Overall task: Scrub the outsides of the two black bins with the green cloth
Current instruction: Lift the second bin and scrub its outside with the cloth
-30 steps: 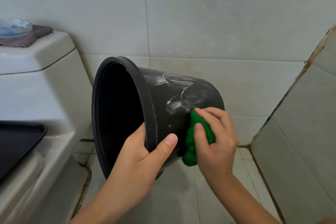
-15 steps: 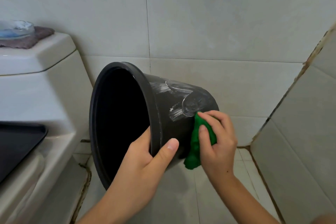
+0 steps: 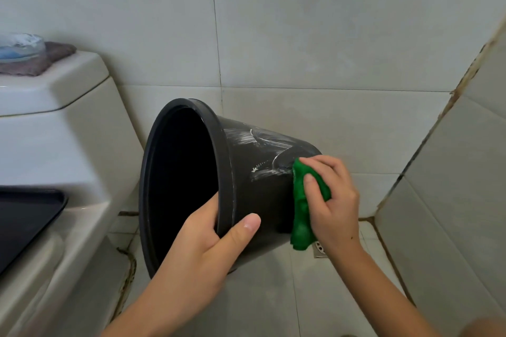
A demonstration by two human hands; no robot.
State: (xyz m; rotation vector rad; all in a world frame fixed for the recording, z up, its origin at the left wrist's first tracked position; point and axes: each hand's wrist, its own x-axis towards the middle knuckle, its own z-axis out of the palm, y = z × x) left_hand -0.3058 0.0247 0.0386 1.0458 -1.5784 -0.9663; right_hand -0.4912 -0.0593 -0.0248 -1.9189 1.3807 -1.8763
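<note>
Here, head view, one entry per item.

Black bin (image 3: 257, 194): tipped on its side and held off the tiled floor (image 3: 262, 295), mouth facing left toward the camera, base pointing right toward the wall. Pale soapy streaks run across its upper outer side.

Left hand (image 3: 208, 252): grips the bin's lower rim, fingers curled inside the mouth, thumb pressed flat on the outer wall.

Right hand (image 3: 332, 200): fingers curled round the green cloth (image 3: 301, 210), pressing it against the bin's outer wall near the base end.

Green cloth: bunched, part tucked under the fingers, the rest hanging below the hand, touching the bin.

Floor drain (image 3: 319, 250): metal, set in the floor, partly hidden behind the cloth and right wrist.

Toilet (image 3: 54, 145): pale, at left, well clear of the bin; dark seat lid (image 3: 24, 216) at the lower left edge.

Folded towel (image 3: 41, 61): lies on the cistern lid, with a clear dish (image 3: 20, 45) resting on it.

Only one bin is in view.
</note>
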